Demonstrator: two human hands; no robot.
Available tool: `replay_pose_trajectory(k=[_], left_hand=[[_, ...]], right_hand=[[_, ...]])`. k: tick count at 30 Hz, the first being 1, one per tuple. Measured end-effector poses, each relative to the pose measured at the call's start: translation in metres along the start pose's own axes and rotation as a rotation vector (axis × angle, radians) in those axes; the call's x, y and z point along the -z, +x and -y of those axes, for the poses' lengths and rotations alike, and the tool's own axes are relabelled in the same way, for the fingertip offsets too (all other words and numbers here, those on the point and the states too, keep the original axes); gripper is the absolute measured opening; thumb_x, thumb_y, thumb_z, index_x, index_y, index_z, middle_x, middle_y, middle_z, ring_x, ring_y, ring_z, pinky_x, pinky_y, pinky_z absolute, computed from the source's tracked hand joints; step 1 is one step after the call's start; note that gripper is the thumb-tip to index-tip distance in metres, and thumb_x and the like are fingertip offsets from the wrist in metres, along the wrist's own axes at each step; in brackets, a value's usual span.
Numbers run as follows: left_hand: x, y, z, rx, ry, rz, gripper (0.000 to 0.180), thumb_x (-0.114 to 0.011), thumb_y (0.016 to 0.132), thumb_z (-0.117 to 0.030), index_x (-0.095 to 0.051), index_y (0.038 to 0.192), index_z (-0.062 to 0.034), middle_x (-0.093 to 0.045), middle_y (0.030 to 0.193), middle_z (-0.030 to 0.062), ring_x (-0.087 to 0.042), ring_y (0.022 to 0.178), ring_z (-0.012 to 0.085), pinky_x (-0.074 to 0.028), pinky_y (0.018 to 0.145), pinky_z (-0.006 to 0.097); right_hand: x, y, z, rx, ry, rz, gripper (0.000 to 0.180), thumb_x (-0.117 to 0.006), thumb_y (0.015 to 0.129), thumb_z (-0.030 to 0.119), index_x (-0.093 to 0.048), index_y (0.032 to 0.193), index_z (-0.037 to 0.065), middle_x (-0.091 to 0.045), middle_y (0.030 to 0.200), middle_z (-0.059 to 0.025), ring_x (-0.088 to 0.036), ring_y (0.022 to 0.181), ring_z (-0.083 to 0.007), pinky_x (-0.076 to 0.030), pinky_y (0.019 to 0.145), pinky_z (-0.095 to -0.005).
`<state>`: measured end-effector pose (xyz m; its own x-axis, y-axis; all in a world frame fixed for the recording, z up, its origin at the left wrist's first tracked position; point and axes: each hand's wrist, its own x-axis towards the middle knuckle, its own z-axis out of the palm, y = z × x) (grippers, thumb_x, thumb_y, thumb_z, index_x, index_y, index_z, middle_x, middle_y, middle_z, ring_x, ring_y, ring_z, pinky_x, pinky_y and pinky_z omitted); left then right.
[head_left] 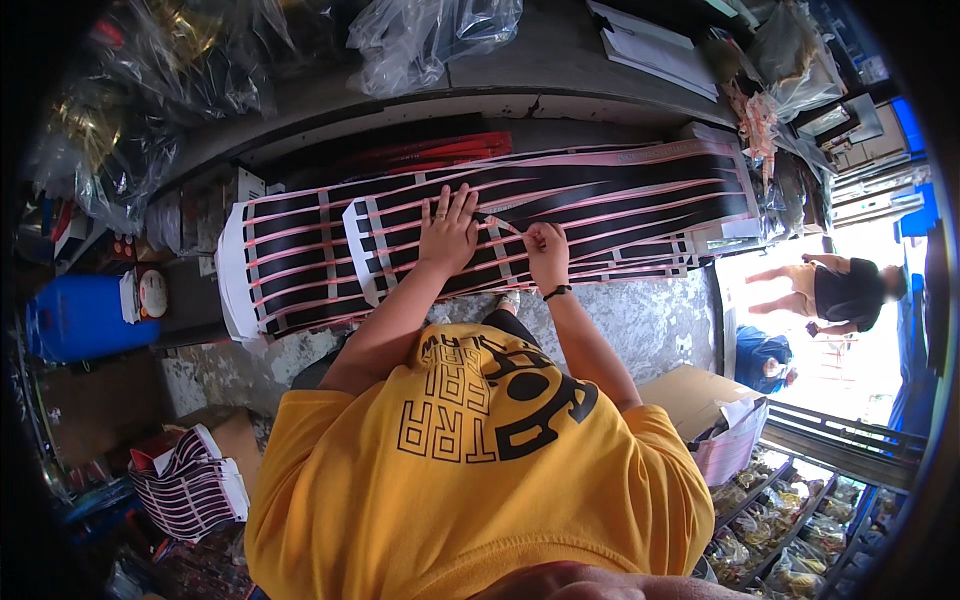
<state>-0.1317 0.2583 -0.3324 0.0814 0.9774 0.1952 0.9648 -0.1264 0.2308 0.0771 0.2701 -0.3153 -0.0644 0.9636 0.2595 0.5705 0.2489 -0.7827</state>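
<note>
A long sheet of black strips with pink edges lies across a workbench in front of me, overlapping another such sheet with a white end. My left hand rests flat on the upper sheet, its fingers spread. Just right of it, my right hand is closed in a pinch on a thin pink-edged strip, which rises a little from the sheet between the two hands. My right fingertips cover the strip's end.
Clear plastic bags lie beyond the bench, and a red bundle sits behind the sheets. At left is a blue container; more striped sheets lie below it. People are outside the bright doorway. Racks of bagged parts stand lower right.
</note>
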Motion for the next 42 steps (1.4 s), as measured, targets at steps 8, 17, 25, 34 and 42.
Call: replay_pose_trajectory(k=[8,17,25,34,42], left_hand=[[-0.003,0.001,0.000,0.016,0.018,0.024,0.056,-0.039,0.099,-0.034,-0.031,0.153,-0.0201,-0.026,0.160,0.0031,-0.023,0.148,0.0300,-0.014,0.118,0.056],[-0.001,0.001,0.002,-0.061,0.094,-0.034,0.059,-0.047,0.095,-0.027,-0.033,0.151,-0.0146,-0.033,0.155,0.0121,-0.028,0.144,0.0376,-0.025,0.112,0.062],[0.023,-0.027,-0.014,-0.220,0.013,0.123,0.055,-0.036,0.103,-0.031,-0.028,0.153,-0.0120,-0.019,0.162,0.0066,-0.015,0.150,0.0315,-0.012,0.117,0.059],[0.006,-0.046,-0.019,-0.194,0.123,0.041,0.055,-0.031,0.103,-0.035,-0.031,0.152,-0.0105,-0.025,0.161,0.0045,-0.021,0.148,0.0305,-0.017,0.118,0.054],[0.003,-0.047,-0.019,-0.181,0.093,-0.008,0.057,-0.039,0.098,-0.033,-0.035,0.150,-0.0101,-0.030,0.159,0.0075,-0.027,0.146,0.0324,-0.020,0.116,0.056]], right_hand=[[0.021,-0.011,-0.007,-0.222,0.114,0.000,0.011,-0.069,0.079,0.000,-0.062,0.087,0.003,-0.055,0.081,-0.0067,-0.057,0.072,-0.0199,-0.049,0.064,-0.0325],[0.040,-0.048,-0.016,-0.191,0.093,0.082,0.006,-0.067,0.084,0.005,-0.063,0.089,0.005,-0.060,0.073,-0.0068,-0.061,0.069,-0.0164,-0.048,0.062,-0.0308],[0.016,-0.046,0.006,-0.204,0.242,-0.007,0.016,-0.071,0.085,0.009,-0.061,0.096,0.004,-0.060,0.080,-0.0045,-0.060,0.071,-0.0147,-0.049,0.065,-0.0284],[0.022,-0.040,0.010,-0.229,0.091,-0.064,0.018,-0.076,0.079,0.013,-0.063,0.086,0.002,-0.062,0.074,-0.0092,-0.062,0.068,-0.0213,-0.050,0.063,-0.0326],[0.038,-0.051,0.007,-0.230,0.000,-0.033,0.009,-0.073,0.078,0.009,-0.066,0.082,0.006,-0.062,0.070,-0.0091,-0.064,0.066,-0.0213,-0.050,0.060,-0.0322]])
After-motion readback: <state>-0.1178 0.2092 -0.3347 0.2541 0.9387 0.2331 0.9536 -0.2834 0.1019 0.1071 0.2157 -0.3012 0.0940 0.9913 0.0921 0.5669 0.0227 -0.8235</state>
